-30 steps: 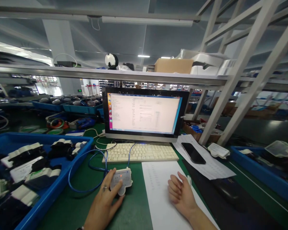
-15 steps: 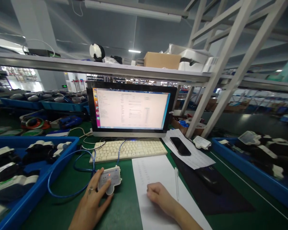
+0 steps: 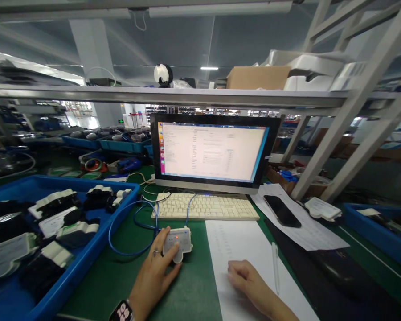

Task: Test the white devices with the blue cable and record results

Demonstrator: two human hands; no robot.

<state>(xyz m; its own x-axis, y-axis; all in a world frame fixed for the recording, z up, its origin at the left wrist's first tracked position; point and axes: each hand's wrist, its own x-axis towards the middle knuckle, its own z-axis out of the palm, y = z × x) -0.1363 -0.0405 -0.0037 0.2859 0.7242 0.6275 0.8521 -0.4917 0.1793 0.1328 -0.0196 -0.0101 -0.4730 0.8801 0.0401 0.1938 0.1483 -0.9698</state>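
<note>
My left hand grips a small white electronic module with a lit red light, its fingers spread around the casing on the green tabletop. A blue cable loops beside the module and runs up past the keyboard. Curled into a loose fist, my right hand rests on a sheet of paper with faint writing. No object shows in its fingers. A white pen lies on the same sheet, to the right of that hand.
Behind the keyboard stands a monitor showing a form. On the left is a blue bin of black and white parts; another blue bin is at right. A phone, a similar white module and a mouse sit to the right.
The view has turned left, so everything appears farther right and more of the left bin shows. Both hands keep their places, the left on the module and the right on the paper.
</note>
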